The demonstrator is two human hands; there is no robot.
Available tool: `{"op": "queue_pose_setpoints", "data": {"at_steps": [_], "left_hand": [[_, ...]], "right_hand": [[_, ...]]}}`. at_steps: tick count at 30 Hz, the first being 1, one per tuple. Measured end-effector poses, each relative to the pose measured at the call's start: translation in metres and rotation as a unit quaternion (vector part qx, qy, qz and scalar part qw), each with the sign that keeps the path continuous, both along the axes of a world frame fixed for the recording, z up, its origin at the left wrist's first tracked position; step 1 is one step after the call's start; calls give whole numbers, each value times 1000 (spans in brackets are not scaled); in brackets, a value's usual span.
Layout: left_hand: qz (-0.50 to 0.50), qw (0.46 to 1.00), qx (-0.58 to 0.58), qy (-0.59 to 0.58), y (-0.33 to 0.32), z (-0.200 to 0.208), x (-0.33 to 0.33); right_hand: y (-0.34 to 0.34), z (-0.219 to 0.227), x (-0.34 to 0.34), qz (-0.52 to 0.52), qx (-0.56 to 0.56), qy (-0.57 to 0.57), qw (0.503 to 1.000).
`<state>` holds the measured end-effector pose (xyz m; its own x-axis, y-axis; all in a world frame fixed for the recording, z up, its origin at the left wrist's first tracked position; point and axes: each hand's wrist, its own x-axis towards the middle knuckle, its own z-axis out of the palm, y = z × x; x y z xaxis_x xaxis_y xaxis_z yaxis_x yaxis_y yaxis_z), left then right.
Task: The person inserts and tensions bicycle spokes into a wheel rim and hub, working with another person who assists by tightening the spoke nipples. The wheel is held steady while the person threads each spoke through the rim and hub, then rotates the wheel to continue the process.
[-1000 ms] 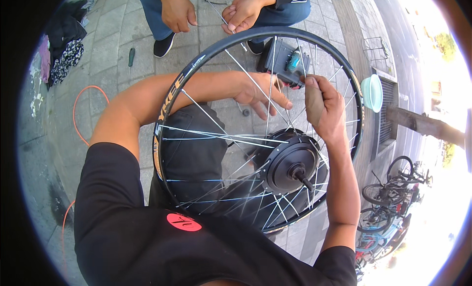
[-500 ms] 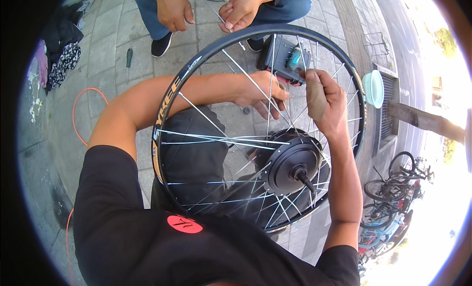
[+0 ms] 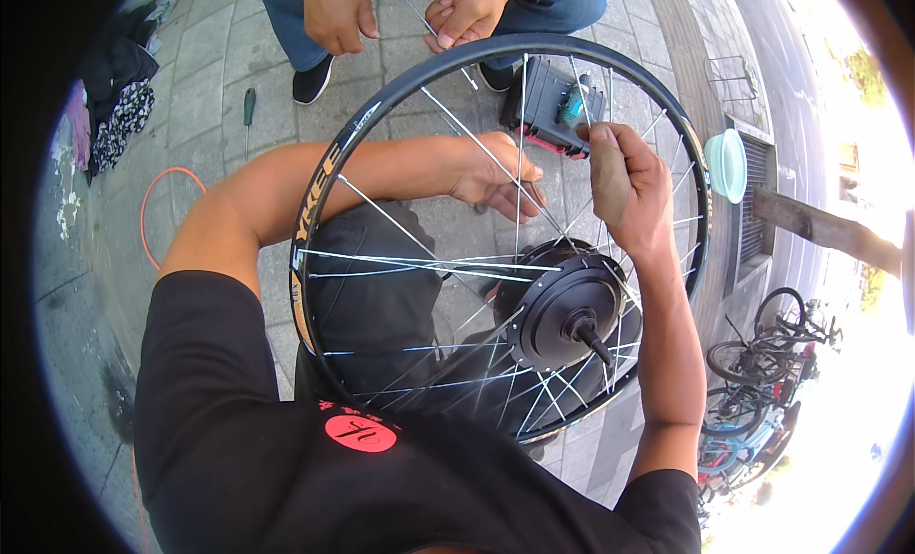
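A bicycle wheel (image 3: 303, 232) with a black rim stands tilted across my lap, partly laced with silver spokes. Its large black hub motor (image 3: 564, 327) sits low and to the right, the axle pointing toward me. My left hand (image 3: 498, 181) reaches behind the near spokes, its fingers curled together around a thin spoke (image 3: 553, 214) above the hub; the grip is partly hidden. Higher on the right, my right hand (image 3: 629, 178) pinches another spoke (image 3: 579, 85) between thumb and forefinger, inside the rim.
Across from me, another person's hands (image 3: 467, 13) hold a loose spoke. Beyond the rim lies a black toolbox (image 3: 538, 106) with a teal container (image 3: 572, 106) on it. A screwdriver (image 3: 250, 111), an orange hose (image 3: 145, 206), a pale green basin (image 3: 732, 165) and parked bicycles (image 3: 743, 363) surround the spot.
The wheel has shifted slightly up and left. My left fingers have drawn closer together and a little left; my right hand has risen slightly along with its pinch.
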<state>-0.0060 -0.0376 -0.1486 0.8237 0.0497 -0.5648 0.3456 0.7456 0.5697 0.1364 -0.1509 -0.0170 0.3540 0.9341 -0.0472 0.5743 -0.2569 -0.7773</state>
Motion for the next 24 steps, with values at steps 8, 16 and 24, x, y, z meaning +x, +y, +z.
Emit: {"op": "queue_pose_setpoints", "data": {"at_steps": [8,16,24], "left_hand": [[39,989,6,-139,12,-22,-7],[42,999,-4,18,13,-18,3],[95,995,26,-8,21,-44,13]], "right_hand": [[-5,20,3,16,-41,24,999],[-16,15,2,13,-11,-27,999],[-16,8,-1,0,-2,-25,1000]]}}
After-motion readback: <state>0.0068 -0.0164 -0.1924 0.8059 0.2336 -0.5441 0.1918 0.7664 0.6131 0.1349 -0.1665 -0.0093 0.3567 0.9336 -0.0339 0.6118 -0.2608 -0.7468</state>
